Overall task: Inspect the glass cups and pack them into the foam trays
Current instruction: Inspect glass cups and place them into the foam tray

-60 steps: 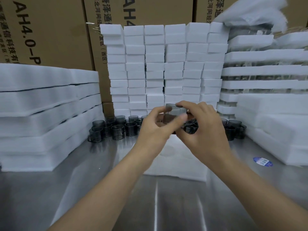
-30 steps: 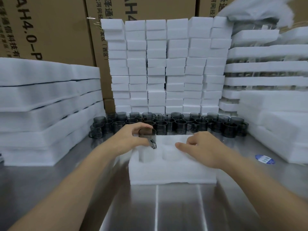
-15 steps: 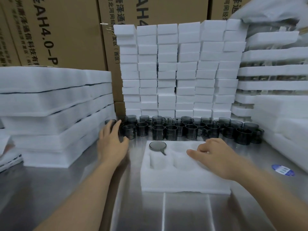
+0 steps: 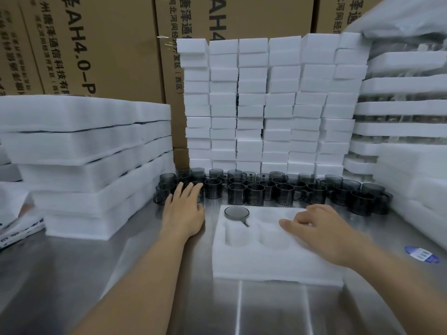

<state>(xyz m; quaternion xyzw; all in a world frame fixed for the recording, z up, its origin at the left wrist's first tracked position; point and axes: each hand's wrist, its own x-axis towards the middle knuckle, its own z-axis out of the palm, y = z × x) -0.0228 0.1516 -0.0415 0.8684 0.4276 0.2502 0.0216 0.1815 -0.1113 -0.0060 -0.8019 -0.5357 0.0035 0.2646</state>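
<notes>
Our left hand (image 4: 183, 209), fingers straight and empty, now reaches the loose glass cups (image 4: 244, 189), perhaps touching one; the right hand (image 4: 319, 228), loosely curled, steadies the foam tray (image 4: 275, 264), where the cup just placed (image 4: 236, 213) sits seated.

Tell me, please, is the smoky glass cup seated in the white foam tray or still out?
In: the smoky glass cup sits sunk in the white foam tray's back-left pocket, only rim and handle showing.

I'm looking at a packing station in a warehouse: printed cardboard cartons (image 4: 101, 52) walled up beyond my fingers, white foam stacks (image 4: 266, 105) and rows of smoked glass cups (image 4: 256, 189) on a steel bench (image 4: 145, 274).
</notes>
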